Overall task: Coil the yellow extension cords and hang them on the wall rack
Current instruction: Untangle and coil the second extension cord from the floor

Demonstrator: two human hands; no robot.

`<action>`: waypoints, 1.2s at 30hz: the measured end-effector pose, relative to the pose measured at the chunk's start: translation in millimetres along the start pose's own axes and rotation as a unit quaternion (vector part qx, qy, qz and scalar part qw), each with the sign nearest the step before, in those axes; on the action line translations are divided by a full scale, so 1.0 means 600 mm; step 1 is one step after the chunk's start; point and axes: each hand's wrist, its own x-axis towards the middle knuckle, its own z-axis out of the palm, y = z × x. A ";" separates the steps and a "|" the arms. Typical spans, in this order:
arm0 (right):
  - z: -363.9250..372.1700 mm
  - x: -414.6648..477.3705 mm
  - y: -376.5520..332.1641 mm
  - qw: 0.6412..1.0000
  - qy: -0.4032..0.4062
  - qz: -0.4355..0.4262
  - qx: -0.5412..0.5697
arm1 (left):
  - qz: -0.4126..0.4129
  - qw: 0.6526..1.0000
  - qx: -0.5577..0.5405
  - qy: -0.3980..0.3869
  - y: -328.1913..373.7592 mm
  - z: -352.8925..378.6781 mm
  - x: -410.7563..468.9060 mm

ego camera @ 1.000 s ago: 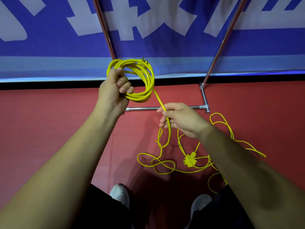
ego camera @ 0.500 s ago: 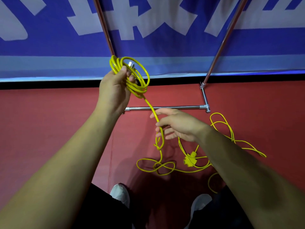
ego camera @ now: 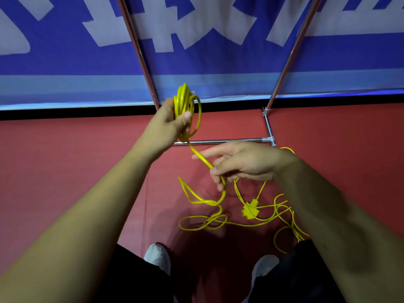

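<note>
My left hand (ego camera: 167,125) grips a coil of yellow extension cord (ego camera: 185,103), turned edge-on and held up in front of the banner. From the coil a strand (ego camera: 200,157) runs down to my right hand (ego camera: 239,164), which pinches it loosely between thumb and fingers, index finger stretched out. Below my right hand the rest of the cord lies in loose loops (ego camera: 203,221) on the red floor, with a yellow multi-socket end (ego camera: 250,209) among them. More loops trail right, partly hidden behind my right forearm.
A chrome rack frame stands ahead: two slanted poles (ego camera: 136,47) (ego camera: 290,53) and a low crossbar (ego camera: 229,141) on the floor. A blue and white banner (ego camera: 65,62) covers the wall behind. My two white shoes (ego camera: 158,256) are near the bottom.
My left hand has rotated the coil from face-on to edge-on. My right hand slid down along the strand and shifted right, pulling a loop of cord off the floor.
</note>
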 end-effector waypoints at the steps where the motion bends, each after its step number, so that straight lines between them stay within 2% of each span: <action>1: -0.001 0.002 0.001 1.000 0.014 -0.018 -0.002 | -0.004 1.000 0.021 -0.021 0.000 0.005 -0.003; 4: -0.013 0.004 -0.001 0.995 0.069 -0.073 0.008 | -0.022 0.995 0.056 -0.079 0.005 0.021 -0.010; 8: -0.030 -0.003 -0.006 0.982 0.139 -0.129 -0.012 | -0.067 0.977 -0.057 -0.193 0.005 0.021 -0.014; 10: -0.034 -0.007 -0.004 0.980 0.151 -0.132 -0.021 | -0.059 0.969 -0.050 -0.234 0.002 0.018 -0.015; 15: -0.029 -0.002 0.001 0.975 0.169 -0.133 -0.048 | 0.042 0.965 0.156 -0.207 0.001 0.024 -0.014; 19: -0.038 0.001 -0.002 0.963 0.198 -0.138 -0.116 | 0.075 0.953 0.224 -0.188 -0.001 0.020 -0.015; 24: -0.058 -0.002 0.014 0.941 0.200 -0.064 -0.264 | 0.055 0.948 0.257 -0.178 -0.008 0.016 -0.015; 27: -0.060 0.002 0.013 0.928 0.247 -0.102 -0.259 | 0.008 0.945 0.266 -0.188 -0.004 0.020 -0.017; 30: -0.068 0.000 0.008 0.901 0.317 -0.145 -0.257 | -0.038 0.955 0.205 -0.208 -0.001 0.013 -0.016; 33: -0.074 0.001 0.013 0.883 0.365 -0.162 -0.247 | -0.074 0.973 0.074 -0.208 0.001 0.011 -0.013; 36: -0.078 0.004 0.015 0.877 0.380 -0.183 -0.232 | -0.063 0.977 -0.075 -0.189 0.016 0.013 -0.016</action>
